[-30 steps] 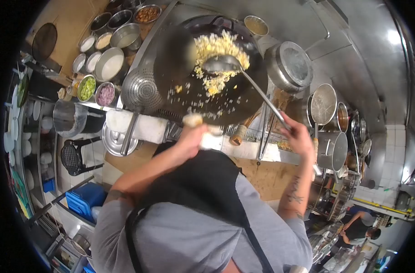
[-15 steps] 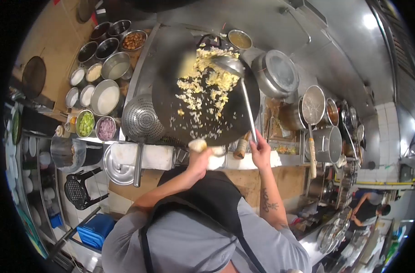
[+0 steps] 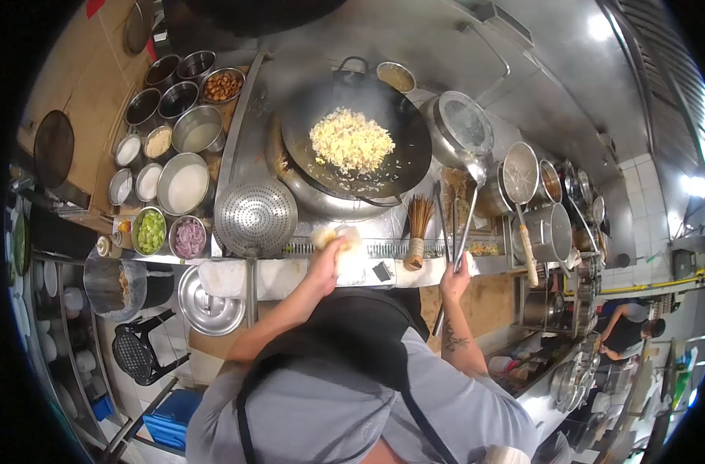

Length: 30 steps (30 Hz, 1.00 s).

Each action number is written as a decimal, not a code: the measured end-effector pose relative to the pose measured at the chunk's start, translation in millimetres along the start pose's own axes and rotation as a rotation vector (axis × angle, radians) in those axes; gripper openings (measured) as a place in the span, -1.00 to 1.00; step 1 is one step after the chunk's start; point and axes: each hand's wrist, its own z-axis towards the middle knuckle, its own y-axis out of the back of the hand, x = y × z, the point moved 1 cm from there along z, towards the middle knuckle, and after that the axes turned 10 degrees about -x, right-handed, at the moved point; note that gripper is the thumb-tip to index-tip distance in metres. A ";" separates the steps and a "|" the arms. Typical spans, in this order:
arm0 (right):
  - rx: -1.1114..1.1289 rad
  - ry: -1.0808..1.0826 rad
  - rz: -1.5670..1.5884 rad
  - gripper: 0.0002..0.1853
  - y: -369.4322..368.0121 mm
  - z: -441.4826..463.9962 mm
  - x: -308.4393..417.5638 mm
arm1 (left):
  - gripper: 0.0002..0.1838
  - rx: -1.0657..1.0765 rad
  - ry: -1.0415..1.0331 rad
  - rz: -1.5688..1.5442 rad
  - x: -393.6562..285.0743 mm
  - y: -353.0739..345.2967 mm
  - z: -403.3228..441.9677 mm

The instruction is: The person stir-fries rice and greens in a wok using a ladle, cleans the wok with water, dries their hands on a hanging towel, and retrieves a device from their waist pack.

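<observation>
My left hand (image 3: pixel 326 261) is closed around a folded, yellowish-white cloth (image 3: pixel 345 241) at the front edge of the stove, apart from the wok. The black wok (image 3: pixel 409 158) rests over the burner. Light steam rises from the mound of rice and egg (image 3: pixel 351 141) in its middle. To the right, my right hand (image 3: pixel 455 280) grips a long metal ladle (image 3: pixel 468 220) by its handle. The ladle's bowl points away from me, outside the wok near a lidded pot. Between the wok and that ladle lies a bamboo brush (image 3: pixel 419 220).
At left stand a perforated strainer (image 3: pixel 256 219), bowls of chopped greens (image 3: pixel 149 231) and sliced purple onion (image 3: pixel 188 237), and several seasoning containers. A lidded pot (image 3: pixel 465 124) and a mesh skimmer (image 3: pixel 520 174) are at right. Another person (image 3: pixel 629 331) works far right.
The wok has moved away from me and settled on the burner. My left hand has come off it. Scattered rice is now gathered in a mound. My right hand has swung the ladle out rightward.
</observation>
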 end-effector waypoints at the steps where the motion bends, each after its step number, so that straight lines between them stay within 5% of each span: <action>1: 0.040 -0.023 -0.064 -0.45 -4.8 -1.3 -9.7 | -0.62 0.022 -0.001 0.011 -1.5 6.5 -9.0; 9: 0.328 -0.099 -0.440 -0.46 -29.5 13.6 -20.3 | -0.59 0.025 0.020 0.229 6.8 29.6 -42.7; 16: 0.275 -0.088 -0.475 -0.70 -57.9 36.2 -50.3 | -0.58 -0.041 -0.041 0.352 25.2 37.5 -58.5; 17: 0.288 0.048 -0.464 -0.74 -58.9 34.8 -50.8 | -0.58 -0.034 -0.062 0.391 22.7 34.9 -58.6; 19: 0.139 0.168 -0.197 -0.65 -87.9 10.3 -99.2 | -0.57 -0.019 -0.094 0.513 28.3 7.9 -76.5; 21: 0.299 0.124 -0.310 -0.61 -33.7 -11.6 -73.9 | -0.50 0.051 0.082 0.525 36.9 8.2 -65.8; 25: -0.126 -0.287 0.150 -0.68 57.6 -81.6 -125.7 | -0.48 0.030 0.225 0.689 70.3 -3.2 -42.7; 26: -0.235 -0.410 0.214 -0.68 81.4 -98.6 -147.3 | -0.48 0.005 0.092 0.900 82.0 -17.3 -46.1; 27: -0.284 -0.739 0.295 -0.72 129.5 -108.6 -154.9 | -0.48 0.058 0.154 0.898 91.9 -23.2 -45.4; 30: -0.873 -0.840 -0.007 -0.76 225.5 -172.8 -264.3 | -0.49 0.213 0.298 0.896 135.7 -50.6 -50.8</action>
